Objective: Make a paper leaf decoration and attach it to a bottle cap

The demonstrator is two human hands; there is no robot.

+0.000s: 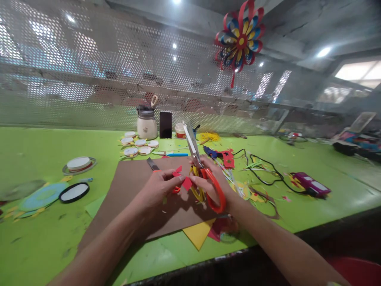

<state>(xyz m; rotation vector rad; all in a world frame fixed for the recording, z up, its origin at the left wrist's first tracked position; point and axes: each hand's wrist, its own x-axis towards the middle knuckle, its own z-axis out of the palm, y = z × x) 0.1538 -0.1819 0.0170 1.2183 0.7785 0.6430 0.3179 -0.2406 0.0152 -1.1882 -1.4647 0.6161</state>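
My right hand (212,184) grips a pair of orange-handled scissors (205,174), blades pointing up and away. A small red paper piece (186,182) is also pinched at this hand's fingertips. My left hand (160,186) pinches another bit of red paper (177,172) just left of the scissors. Both hands hover over a brown cardboard sheet (131,190) on the green table (44,234). A yellow paper triangle (198,234) lies at the cardboard's near edge.
A white jug (147,123), dark phone (165,124) and small cup (179,130) stand at the back by the mesh wall. Round discs (138,145), lids (77,163), black cables (264,167), a purple device (311,184) and paper scraps are scattered around. A paper pinwheel (241,37) hangs above.
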